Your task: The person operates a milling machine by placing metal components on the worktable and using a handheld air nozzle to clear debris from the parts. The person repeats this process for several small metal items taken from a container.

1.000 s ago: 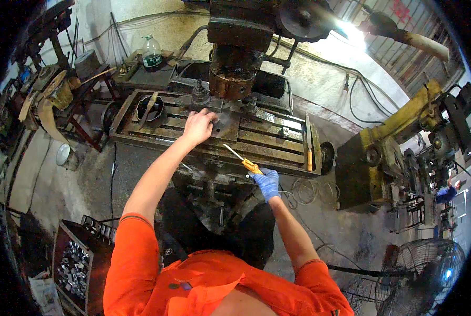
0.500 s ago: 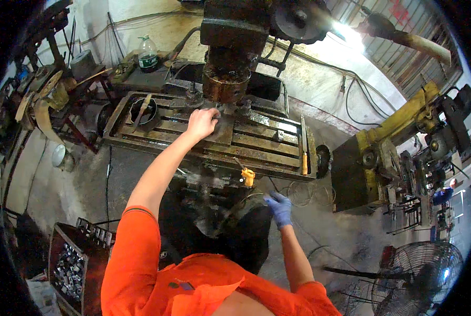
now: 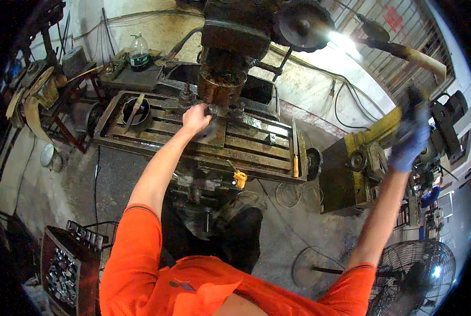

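Note:
My bare left hand (image 3: pixel 196 119) is closed at the machine table, just below the spindle head (image 3: pixel 221 87) of a milling or drilling machine. A small dark part shows at its fingertips, too hidden to name. My right hand (image 3: pixel 410 139), in a blue glove, is raised far to the right and smeared by motion. A dark blurred shape (image 3: pixel 413 97) shows at its fingers; I cannot tell whether it is held. The slotted metal table (image 3: pixel 167 138) looks wet and oily. An orange-yellow air gun (image 3: pixel 239 179) hangs at its front edge.
A black pot (image 3: pixel 140 118) with a brush (image 3: pixel 134 113) sits on the table's left end; a wooden-handled file (image 3: pixel 295 158) lies along the right. A crate of metal parts (image 3: pixel 61 274) stands lower left, a caged fan (image 3: pixel 420 274) lower right. A yellow-and-dark machine (image 3: pixel 346 174) stands at right.
My right hand has swung up and far to the right, from beside the air gun. My left hand stays at the spot under the spindle. The whole view has shifted slightly.

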`<action>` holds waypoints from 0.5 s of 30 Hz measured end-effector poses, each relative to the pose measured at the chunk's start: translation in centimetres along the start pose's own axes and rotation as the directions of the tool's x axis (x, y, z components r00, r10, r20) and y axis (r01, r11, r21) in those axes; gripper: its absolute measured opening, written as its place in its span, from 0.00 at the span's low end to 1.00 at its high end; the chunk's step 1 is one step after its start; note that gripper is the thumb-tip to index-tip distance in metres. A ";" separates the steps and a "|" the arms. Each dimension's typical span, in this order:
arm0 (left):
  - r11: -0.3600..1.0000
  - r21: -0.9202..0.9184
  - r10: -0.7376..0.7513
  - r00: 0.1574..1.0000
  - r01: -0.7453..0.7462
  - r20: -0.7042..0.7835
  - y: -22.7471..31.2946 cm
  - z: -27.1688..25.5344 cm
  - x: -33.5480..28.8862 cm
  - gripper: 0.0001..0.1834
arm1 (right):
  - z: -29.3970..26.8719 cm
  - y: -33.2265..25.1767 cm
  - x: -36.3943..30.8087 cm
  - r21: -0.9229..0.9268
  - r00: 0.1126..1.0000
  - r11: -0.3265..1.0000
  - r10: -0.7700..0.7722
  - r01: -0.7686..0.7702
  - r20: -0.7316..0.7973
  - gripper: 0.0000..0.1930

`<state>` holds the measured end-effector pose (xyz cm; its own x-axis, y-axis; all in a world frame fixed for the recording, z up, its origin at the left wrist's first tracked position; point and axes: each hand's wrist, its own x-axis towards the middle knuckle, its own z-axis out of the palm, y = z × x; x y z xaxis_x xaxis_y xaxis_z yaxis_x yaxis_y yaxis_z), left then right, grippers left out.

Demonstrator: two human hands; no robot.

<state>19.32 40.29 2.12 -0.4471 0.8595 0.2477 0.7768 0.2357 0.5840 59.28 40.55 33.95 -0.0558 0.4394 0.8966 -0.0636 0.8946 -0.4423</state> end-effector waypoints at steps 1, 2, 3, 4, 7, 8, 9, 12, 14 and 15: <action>1.000 -0.005 -0.005 1.000 0.005 -0.002 -0.4 0.0 0.0 0.22 | 2.0 -2.6 3.7 0.177 0.997 0.984 0.030 -0.016 -0.075 0.21; 0.999 -0.036 0.022 1.000 -0.021 0.009 0.5 0.6 0.4 0.22 | 2.7 -5.5 6.0 0.311 0.987 0.951 0.053 -0.003 -0.152 0.22; 0.998 -0.047 0.030 0.999 -0.029 0.013 0.8 0.7 0.6 0.22 | 2.4 -5.6 6.7 0.308 0.999 0.951 0.000 0.016 -0.054 0.21; 0.999 -0.041 0.016 1.000 -0.016 0.010 0.7 0.6 0.5 0.21 | 2.3 -5.6 7.3 0.315 0.998 0.949 -0.045 0.028 0.047 0.21; 1.000 -0.004 -0.024 0.999 0.024 0.021 0.8 0.2 0.4 0.20 | 3.6 -6.1 4.6 0.278 0.996 0.960 0.051 -0.029 -0.070 0.20; 0.999 0.016 -0.035 0.999 0.035 0.039 1.1 -0.2 0.4 0.20 | 4.6 -6.6 2.4 0.254 0.977 0.965 0.117 -0.069 -0.178 0.21; 0.995 0.065 -0.080 0.996 0.077 0.044 -0.1 -1.0 -0.1 0.20 | 5.5 -5.0 -0.2 -0.084 0.982 0.996 -0.057 0.042 -0.183 0.20; 1.000 0.016 -0.019 1.000 0.019 0.015 1.2 -0.6 -0.1 0.19 | 3.3 -3.6 -5.4 -0.177 0.978 0.974 -0.162 0.138 -0.129 0.19; 0.999 0.015 -0.033 0.999 0.033 0.020 1.0 -0.3 0.1 0.19 | 2.5 -2.1 -7.8 0.137 0.991 0.987 -0.063 0.079 -0.119 0.19; 0.999 0.013 -0.042 0.999 0.041 0.020 1.0 -0.2 0.2 0.18 | 2.9 -1.7 -9.0 0.172 0.990 0.982 -0.050 0.073 -0.133 0.20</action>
<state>19.89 40.64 2.90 -0.4699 0.8580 0.2075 0.7635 0.2771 0.5833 57.01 34.84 26.60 0.0809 0.4006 0.9127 -0.2377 0.8970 -0.3727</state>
